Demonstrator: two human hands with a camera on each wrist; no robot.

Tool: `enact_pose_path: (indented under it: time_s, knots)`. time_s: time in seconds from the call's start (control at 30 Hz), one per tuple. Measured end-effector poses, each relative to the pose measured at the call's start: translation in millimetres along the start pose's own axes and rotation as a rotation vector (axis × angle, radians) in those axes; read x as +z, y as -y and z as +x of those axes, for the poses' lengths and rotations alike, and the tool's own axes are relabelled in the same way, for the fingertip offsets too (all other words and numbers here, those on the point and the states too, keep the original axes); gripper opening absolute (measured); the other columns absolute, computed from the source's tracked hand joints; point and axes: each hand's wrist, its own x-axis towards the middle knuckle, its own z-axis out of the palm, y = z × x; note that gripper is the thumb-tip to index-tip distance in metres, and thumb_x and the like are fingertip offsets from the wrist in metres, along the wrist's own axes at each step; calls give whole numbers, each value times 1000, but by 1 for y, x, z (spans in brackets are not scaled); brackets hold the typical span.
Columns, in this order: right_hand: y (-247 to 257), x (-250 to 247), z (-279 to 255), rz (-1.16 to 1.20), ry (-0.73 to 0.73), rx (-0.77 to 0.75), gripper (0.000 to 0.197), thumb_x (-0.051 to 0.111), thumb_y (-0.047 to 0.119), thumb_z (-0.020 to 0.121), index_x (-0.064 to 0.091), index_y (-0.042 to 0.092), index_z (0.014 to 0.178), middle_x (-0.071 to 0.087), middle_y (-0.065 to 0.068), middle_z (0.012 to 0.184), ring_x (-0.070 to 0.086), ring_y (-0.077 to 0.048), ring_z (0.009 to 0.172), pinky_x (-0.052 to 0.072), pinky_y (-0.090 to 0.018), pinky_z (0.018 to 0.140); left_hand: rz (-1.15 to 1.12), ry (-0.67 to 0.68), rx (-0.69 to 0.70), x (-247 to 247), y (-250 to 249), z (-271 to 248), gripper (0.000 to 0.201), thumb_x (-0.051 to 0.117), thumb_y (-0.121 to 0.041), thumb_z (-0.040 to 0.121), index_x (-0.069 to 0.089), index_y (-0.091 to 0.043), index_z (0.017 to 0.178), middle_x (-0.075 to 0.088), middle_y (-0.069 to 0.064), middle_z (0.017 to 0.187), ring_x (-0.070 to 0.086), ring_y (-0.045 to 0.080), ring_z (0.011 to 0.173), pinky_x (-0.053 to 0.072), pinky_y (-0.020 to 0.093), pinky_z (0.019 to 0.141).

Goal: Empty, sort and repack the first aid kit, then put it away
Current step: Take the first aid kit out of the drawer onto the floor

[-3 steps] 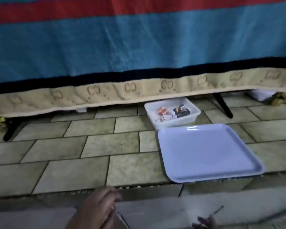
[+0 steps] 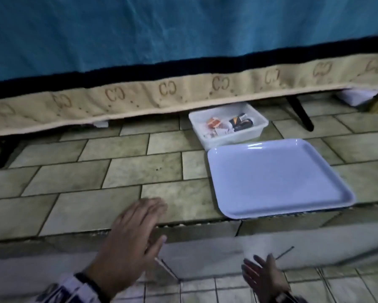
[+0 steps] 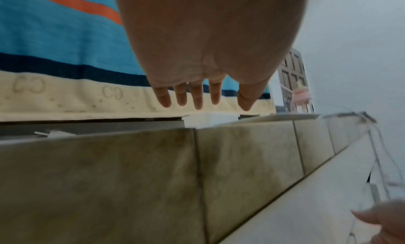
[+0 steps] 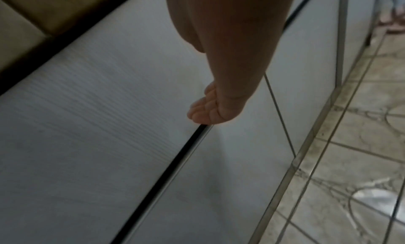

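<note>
While the left hand (image 2: 131, 232) reaches forward above the tiled floor (image 2: 74, 206), its fingers (image 3: 197, 97) are straight and slightly spread, and it holds nothing. The right hand (image 2: 264, 274) sits low at the near edge of the head view, fingers extended and flat, holding nothing; in the right wrist view the fingertips (image 4: 201, 112) lie against a pale grey surface next to a dark seam. A patterned sleeve (image 2: 65, 289) and a dark wristband cover the left wrist.

Ahead and to the right of the left hand, an empty light blue tray (image 2: 277, 178) lies flat on the floor. Just beyond its far left corner stands a white plastic tub (image 2: 229, 125), open on top, holding small packets and boxes in orange, white and black; details too blurred to read. The tub sits partly under the hanging edge of a blue blanket (image 2: 183, 29) with a beige patterned border (image 2: 168, 90). Dark bed legs (image 2: 299, 112) stand on the floor to either side.
</note>
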Motion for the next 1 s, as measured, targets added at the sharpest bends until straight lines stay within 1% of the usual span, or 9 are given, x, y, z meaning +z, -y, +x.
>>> enact_pose_path:
  time_s: [0.1,0.2,0.33,0.5,0.6,0.7,0.87,0.93,1.0]
  knots:
    - [-15,21,4,106,34,39,71,22,59,95,31,8,144,40,-22,144,51,-39,116,37,-46,99,67,84,-115,16,1,17,70,15,-63,79,13,-42,146,12,-19,154,4,5,141,6,27,110]
    - [-17,38,17,216,28,87,77,20,66,91,28,13,146,33,-15,150,33,-35,137,27,-47,111,150,106,-133,26,3,17,65,26,-59,84,20,-37,145,24,-7,154,17,15,140,21,42,108]
    - [-21,52,33,429,33,124,72,28,75,83,49,18,121,44,-9,144,42,-28,131,31,-51,107,196,121,-132,25,4,18,61,29,-55,86,25,-36,143,27,-5,151,18,16,135,27,49,105]
    - [-28,44,37,519,72,123,72,25,79,79,53,18,106,49,-11,135,50,-28,118,36,-61,97,219,96,-118,27,6,18,62,28,-55,85,24,-34,143,26,-3,150,21,19,135,27,52,106]
    - [-36,30,27,506,59,143,71,22,80,79,54,17,92,55,-14,118,52,-31,114,38,-64,92,229,82,-111,28,6,18,62,29,-54,84,26,-33,143,28,-2,150,22,20,134,27,52,105]
    - [-50,9,18,478,9,162,69,20,75,84,53,17,101,57,-13,116,53,-31,109,37,-64,93,226,79,-120,29,6,18,64,29,-54,83,26,-33,143,26,-2,151,22,21,135,25,51,106]
    - [-63,-24,-1,422,-59,213,49,33,57,85,58,16,98,63,-10,106,56,-32,102,35,-66,93,229,76,-130,30,4,19,64,28,-54,82,29,-31,142,29,0,150,26,24,134,26,52,105]
    - [-68,-36,-14,337,-90,173,34,38,42,91,59,16,92,67,-11,91,54,-35,103,45,-67,80,226,58,-137,31,3,18,65,28,-55,81,30,-31,142,28,0,150,24,24,134,24,52,106]
    - [-67,-55,-23,309,-87,129,32,30,34,98,53,15,87,71,-7,63,54,-34,90,55,-55,51,212,-18,-176,30,-4,13,61,36,-51,81,37,-26,137,31,4,143,25,25,128,26,53,104]
